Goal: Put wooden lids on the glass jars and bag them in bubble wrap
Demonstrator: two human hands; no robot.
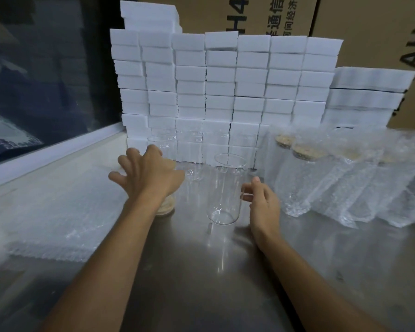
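An empty, lidless glass jar (225, 188) stands upright on the metal table. My right hand (262, 202) is just right of it, fingers loosely bent, fingertips at the jar's wall but not wrapped round it. My left hand (149, 173) hovers with fingers spread over a wooden lid (165, 207), which shows only below my wrist; whether it touches the lid is hidden. Several more empty jars (164, 142) stand behind it. A flat pile of bubble wrap bags (58, 212) lies at the left. Lidded jars in bubble wrap (304, 178) stand in a row at the right.
A wall of stacked white foam blocks (221, 87) closes off the back of the table. Cardboard boxes (369, 25) rise behind it. A dark window with a white sill (46, 149) runs along the left. Bare steel table (201, 283) lies in front.
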